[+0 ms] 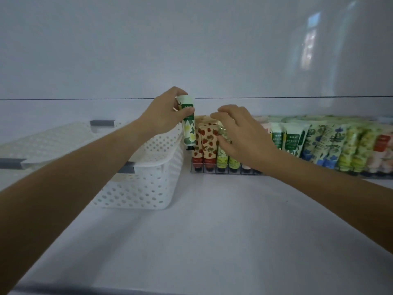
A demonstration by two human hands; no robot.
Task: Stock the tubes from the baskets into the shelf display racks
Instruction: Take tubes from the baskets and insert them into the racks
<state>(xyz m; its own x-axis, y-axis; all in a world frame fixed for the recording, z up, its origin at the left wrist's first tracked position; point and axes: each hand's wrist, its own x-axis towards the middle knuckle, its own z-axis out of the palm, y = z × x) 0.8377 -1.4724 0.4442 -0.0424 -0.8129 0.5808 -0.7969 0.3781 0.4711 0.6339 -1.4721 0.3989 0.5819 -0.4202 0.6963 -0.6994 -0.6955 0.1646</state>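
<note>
Left hand (163,112) pinches the green-and-white flower tube (188,126) near its crimp, cap down, just above the left end of the wire rack (212,172) & right of the white basket (148,177). Right hand (240,133) is curled over the yellow-green tubes (222,160), tho I can't tell if it grips one or only leans them back. I'd keep the tube upright, find a free slot by the strawberry tubes (205,141), then lower cap-first w/o knocking neighbours.

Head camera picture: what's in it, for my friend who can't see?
The left hand holds a green tube, cap down, by the rack; the right hand touches tubes in it. A white basket stands on the left.
</note>
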